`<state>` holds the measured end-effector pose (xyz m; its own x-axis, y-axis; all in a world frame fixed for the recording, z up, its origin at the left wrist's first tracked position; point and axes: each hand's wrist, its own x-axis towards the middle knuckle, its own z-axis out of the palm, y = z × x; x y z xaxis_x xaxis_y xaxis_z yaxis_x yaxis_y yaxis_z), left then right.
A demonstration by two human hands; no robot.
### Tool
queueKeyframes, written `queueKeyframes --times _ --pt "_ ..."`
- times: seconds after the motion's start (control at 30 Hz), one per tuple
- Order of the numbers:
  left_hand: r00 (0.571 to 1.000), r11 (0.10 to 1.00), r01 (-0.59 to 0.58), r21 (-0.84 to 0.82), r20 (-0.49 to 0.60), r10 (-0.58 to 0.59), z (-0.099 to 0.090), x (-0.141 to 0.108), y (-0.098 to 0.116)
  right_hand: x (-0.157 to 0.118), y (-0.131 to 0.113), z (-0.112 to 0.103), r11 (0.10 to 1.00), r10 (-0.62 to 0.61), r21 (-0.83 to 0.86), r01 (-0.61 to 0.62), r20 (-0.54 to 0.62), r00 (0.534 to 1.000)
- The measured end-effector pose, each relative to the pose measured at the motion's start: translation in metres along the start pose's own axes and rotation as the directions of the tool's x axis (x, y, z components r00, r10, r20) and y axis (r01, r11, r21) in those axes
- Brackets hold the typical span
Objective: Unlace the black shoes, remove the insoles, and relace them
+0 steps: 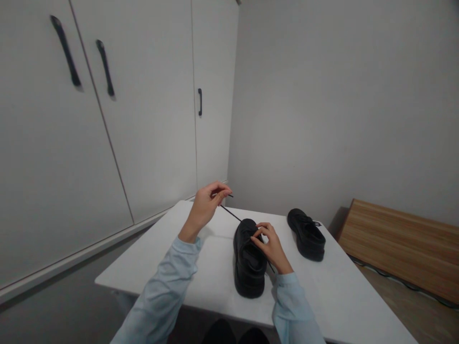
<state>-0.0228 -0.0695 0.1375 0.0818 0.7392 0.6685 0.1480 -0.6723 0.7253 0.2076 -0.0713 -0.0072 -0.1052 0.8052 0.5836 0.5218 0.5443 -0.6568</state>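
Note:
A black lace-up shoe [250,277] rests sole-down on the white table [211,272], its toe pointing away from me. Up and to the left of it, my left hand [211,198] pinches a black shoelace [230,213], which stretches taut down to the shoe's front. A short lace end sticks out past the fingertips. My right hand [268,241] is at the shoe's lacing, with thumb and forefinger closed together; what lies between them is too small to make out. Another stretch of lace hangs below that hand by the shoe's right side.
A second black shoe [310,239], laced, stands at the table's right side. Beyond the right edge leans a wooden board [401,243] with a cable along its bottom. White cabinets [154,119] with dark handles line the left, and a grey wall [340,105] rises behind.

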Motion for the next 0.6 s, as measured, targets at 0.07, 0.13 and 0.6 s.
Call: queueKeyframes --times 0.07,0.13,0.6 --pt "1.000 0.998 0.004 0.063 0.015 -0.005 -0.001 0.000 -0.004 0.000 0.001 0.001 1.000 0.006 0.015 -0.006 0.014 1.000" --pt "0.996 0.990 0.009 0.138 0.087 -0.022 -0.001 0.000 -0.011 0.000 0.002 0.002 1.000 0.007 0.016 -0.007 0.020 1.000" --pt "0.937 0.964 0.046 0.262 0.324 -0.133 0.048 -0.048 -0.096 -0.001 0.002 0.006 1.000 0.006 0.014 -0.006 -0.008 1.000"
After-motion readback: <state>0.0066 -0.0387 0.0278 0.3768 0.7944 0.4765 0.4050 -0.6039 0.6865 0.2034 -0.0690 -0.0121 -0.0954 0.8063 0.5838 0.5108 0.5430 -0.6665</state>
